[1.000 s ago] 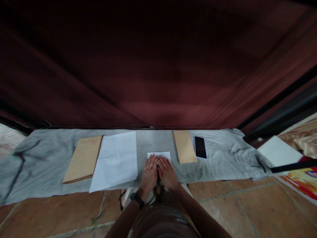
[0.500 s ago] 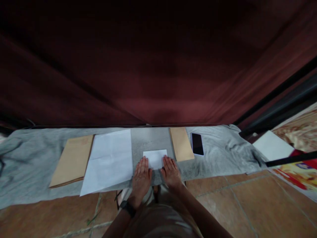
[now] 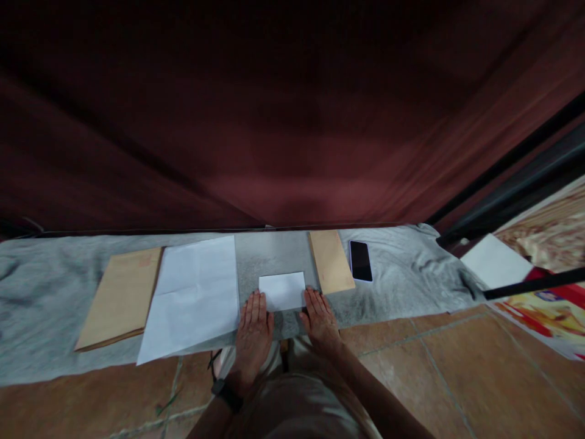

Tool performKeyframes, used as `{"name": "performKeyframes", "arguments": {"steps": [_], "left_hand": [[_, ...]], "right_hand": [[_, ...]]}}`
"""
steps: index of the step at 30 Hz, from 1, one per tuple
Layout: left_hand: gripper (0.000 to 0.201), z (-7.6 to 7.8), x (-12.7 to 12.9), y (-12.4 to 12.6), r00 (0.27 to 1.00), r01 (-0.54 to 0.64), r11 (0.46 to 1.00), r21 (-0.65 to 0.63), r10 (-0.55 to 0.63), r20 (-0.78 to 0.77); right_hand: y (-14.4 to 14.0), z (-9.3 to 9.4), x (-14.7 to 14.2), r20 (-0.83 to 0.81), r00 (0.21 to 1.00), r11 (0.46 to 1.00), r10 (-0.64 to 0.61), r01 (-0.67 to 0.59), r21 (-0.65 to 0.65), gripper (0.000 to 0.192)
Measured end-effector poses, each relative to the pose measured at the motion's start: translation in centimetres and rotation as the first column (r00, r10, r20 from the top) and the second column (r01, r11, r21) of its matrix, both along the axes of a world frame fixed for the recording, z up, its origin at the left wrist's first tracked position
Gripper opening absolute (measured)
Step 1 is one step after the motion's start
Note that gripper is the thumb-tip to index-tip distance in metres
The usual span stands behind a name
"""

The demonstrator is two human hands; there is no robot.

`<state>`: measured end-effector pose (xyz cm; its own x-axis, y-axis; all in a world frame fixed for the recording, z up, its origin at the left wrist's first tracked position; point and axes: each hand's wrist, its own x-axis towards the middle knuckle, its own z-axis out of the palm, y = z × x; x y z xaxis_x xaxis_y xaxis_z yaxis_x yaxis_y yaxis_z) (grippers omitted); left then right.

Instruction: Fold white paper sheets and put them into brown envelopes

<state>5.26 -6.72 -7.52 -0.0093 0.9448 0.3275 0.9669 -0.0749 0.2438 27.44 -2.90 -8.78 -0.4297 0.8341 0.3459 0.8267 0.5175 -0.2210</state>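
We judge the pressing-flat step done: our left hand point(image 3: 254, 326) and right hand point(image 3: 321, 317) lie flat and spread, gripping nothing, flanking the folded white paper point(image 3: 282, 291) on the grey cloth point(image 3: 411, 280) (brown envelope point(image 3: 331, 261) just beside), so next comes a fingertip pickup.

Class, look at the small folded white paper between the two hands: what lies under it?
The small folded white paper lies on the grey cloth. Whatever is beneath it under the cloth is covered and cannot be seen.
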Motion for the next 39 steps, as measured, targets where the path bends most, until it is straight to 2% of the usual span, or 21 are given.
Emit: {"name": "performKeyframes", "arguments": {"steps": [4, 7, 11, 14, 25, 32, 39], "left_hand": [[0.061, 1.1, 1.6, 2.2, 0.994, 0.097, 0.995, -0.031, -0.095, 0.049], [0.058, 1.4, 2.5, 4.3, 0.986, 0.165, 0.984, -0.068, -0.162, 0.041], [0.056, 1.0, 2.3, 6.2, 0.988, 0.152, 0.98, -0.129, -0.153, -0.003], [0.057, 0.6, 1.5, 6.8, 0.99, 0.134, 0.983, -0.123, -0.139, -0.028], [0.061, -0.9, -0.2, 5.5, 1.0, 0.005, 0.999, -0.054, -0.006, -0.015], [0.062, -0.5, -0.5, 4.2, 0.998, -0.068, 0.997, -0.022, 0.068, 0.004], [0.061, -0.3, -0.3, 2.9, 0.997, -0.081, 0.997, -0.012, 0.081, -0.004]], "right_hand": [[0.9, 0.9, -1.2, -0.028, 0.999, 0.999, 0.015, -0.016, -0.045, 0.057], [2.1, 1.6, -2.8, -0.054, 0.997, 0.998, 0.048, -0.05, -0.043, 0.052], [3.6, 1.7, -4.1, -0.066, 0.996, 0.995, 0.067, -0.071, -0.067, 0.049], [4.1, 1.2, -4.3, -0.056, 0.997, 0.995, 0.06, -0.064, -0.075, 0.048], [3.5, -0.2, -4.1, -0.031, 0.998, 0.998, -0.06, 0.06, -0.012, 0.057], [3.3, -0.2, -4.1, 0.001, 0.995, 0.995, -0.1, 0.1, -0.011, 0.062], [3.2, -0.3, -4.1, -0.026, 0.994, 0.994, -0.108, 0.109, 0.016, 0.066]]}}
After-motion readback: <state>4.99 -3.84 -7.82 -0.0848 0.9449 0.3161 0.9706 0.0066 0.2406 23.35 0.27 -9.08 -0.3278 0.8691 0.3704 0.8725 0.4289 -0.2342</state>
